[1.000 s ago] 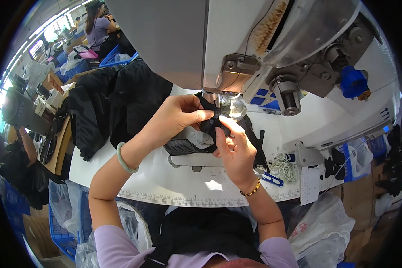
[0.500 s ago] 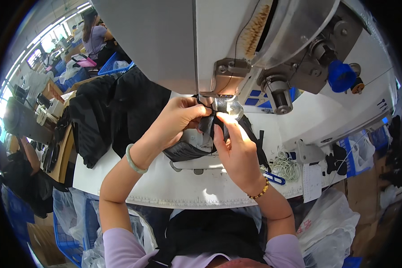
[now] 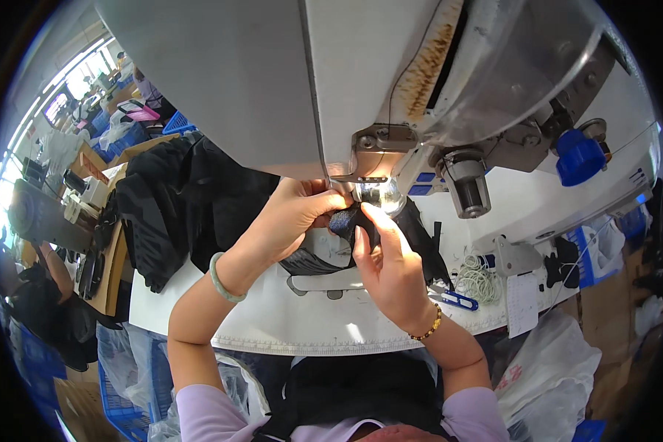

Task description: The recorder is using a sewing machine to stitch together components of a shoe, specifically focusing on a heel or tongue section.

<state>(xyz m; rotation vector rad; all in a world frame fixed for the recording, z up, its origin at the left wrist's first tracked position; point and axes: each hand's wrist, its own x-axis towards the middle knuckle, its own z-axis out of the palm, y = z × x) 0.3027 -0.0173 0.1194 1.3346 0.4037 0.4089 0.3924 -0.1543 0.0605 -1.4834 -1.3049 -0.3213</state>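
Pinching black cloth [image 3: 352,221] | left grip [image 3: 291,216], right grip [image 3: 394,274] clamped on it | bunched, long axis unclear

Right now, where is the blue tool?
In the head view, the blue tool lies on the white table, right of the right hand, just below the tangled cord.

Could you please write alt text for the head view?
A person's left hand pinches black cloth under a sewing machine, the right hand touching that cloth. A heap of dark cloth is at left; string and a blue tool lie at right on a white table.
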